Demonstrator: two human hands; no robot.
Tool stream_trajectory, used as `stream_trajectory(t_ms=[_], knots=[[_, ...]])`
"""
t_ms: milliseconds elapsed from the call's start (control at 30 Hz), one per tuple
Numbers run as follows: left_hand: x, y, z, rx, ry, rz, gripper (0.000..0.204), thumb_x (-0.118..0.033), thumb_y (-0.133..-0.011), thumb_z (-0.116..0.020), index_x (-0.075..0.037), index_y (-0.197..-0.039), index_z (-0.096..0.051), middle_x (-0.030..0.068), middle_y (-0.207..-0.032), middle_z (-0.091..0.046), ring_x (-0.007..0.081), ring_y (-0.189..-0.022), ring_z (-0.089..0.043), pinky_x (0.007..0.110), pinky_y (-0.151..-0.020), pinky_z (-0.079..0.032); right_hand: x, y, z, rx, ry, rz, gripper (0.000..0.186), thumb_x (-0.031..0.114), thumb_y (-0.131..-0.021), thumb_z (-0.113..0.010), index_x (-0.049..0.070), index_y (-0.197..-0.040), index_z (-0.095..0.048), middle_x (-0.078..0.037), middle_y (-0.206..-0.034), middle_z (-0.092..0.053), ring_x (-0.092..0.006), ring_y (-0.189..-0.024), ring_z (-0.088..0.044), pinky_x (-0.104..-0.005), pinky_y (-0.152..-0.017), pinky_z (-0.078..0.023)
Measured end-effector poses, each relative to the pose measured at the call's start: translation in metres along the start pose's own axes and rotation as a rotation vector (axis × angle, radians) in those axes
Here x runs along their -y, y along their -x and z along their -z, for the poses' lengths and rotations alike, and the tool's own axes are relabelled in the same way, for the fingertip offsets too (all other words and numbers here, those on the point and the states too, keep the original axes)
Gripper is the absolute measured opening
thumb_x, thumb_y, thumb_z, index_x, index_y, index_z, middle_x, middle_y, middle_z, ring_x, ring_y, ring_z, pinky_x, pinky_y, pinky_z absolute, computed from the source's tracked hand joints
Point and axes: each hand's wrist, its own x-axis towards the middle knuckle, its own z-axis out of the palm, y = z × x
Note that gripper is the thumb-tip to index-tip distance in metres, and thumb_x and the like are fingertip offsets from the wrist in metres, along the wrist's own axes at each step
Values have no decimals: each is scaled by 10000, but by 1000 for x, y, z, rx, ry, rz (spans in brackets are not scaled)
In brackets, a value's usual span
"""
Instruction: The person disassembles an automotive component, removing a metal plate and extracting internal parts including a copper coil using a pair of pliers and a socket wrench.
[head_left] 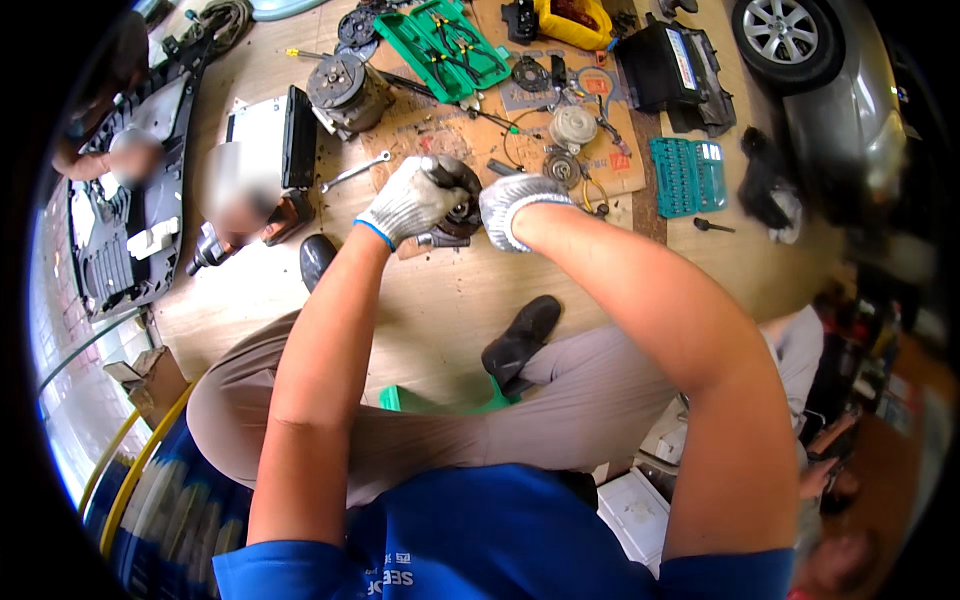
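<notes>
Both hands point(465, 205), round dark part point(460, 200), axis unclear

Dark round metal machine part point(458, 205), upright on cardboard, partly hidden under two gloved hands.

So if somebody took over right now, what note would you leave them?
Left hand: gloved, gripping a dark handle on top of the round metal part.
Right hand: gloved, pressed against that part's right side.
The part sits on cardboard on the floor, between the feet.
Nearby: spanner, open green plier case, teal socket tray, another compressor-like unit.
Done or left: cannot tell.
</notes>
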Motion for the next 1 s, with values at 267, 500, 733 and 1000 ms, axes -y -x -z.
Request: stream_trajectory(t_ms=[267, 500, 733, 1000], knots=[[5, -11, 3, -2, -18, -74, 186, -139, -886, -733, -71, -1043, -806, 135, -979, -804, 261, -884, -765, 367, -835, -596, -7, -3, 21, 173, 81, 39, 372, 99, -913, -653, 26, -1259, -767, -176, -1317, -745, -362, -1183, -734, -467, -971, -604], [8, -14, -2, 14, 119, 18, 194, -134, -875, -748, -54, -1043, -803, 139, -937, -796, 237, -812, -757, 349, -799, -597, -4, 0, 13, 180, 160, -2, 289, 102, -853, -747, -9, -1115, -801, -190, -1130, -795, -352, -1028, -778, -451, -857, -632], [9, -11, 5, -4, 183, -42, 182, -141, -901, -681, -41, -1015, -781, 142, -930, -786, 239, -840, -732, 376, -808, -577, 39, -23, 22, 195, -160, -348, 633, 482, -944, -610, 60, -1411, -678, -166, -1468, -647, -344, -1278, -666, -472, -1057, -536], [20, -4, 0, -100, 133, -83, 178, -176, -880, -715, -76, -1006, -793, 185, -933, -767, 353, -878, -730, 421, -805, -567, 56, -17, 13, 257, 224, -247, 486, 245, -946, -671, 44, -1388, -702, -148, -1431, -691, -333, -1256, -699, -459, -1025, -575]])
